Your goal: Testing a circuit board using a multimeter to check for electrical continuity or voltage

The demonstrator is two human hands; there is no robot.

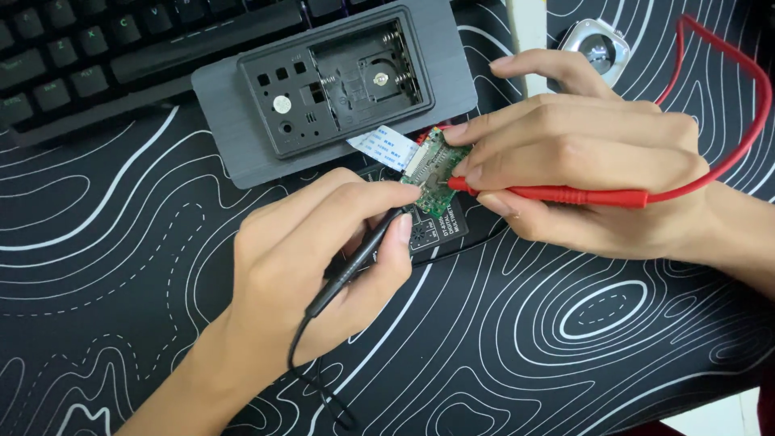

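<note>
My left hand point(323, 250) pinches a black test probe point(355, 262) like a pen, its tip against a small green circuit board point(436, 169). My right hand point(581, 153) holds a red test probe point(565, 194) against the same board and steadies the board's edge with its fingertips. A white flat ribbon cable point(383, 148) runs from the board toward a grey device housing point(335, 85) lying open, back side up. A black meter point(440, 230) lies partly hidden under the board and hands.
A dark keyboard point(97, 56) sits at the top left. A small silver square gadget point(597, 48) rests at the top right. The red lead point(739, 73) loops around the right side. Everything lies on a black desk mat point(525, 339) with white contour lines.
</note>
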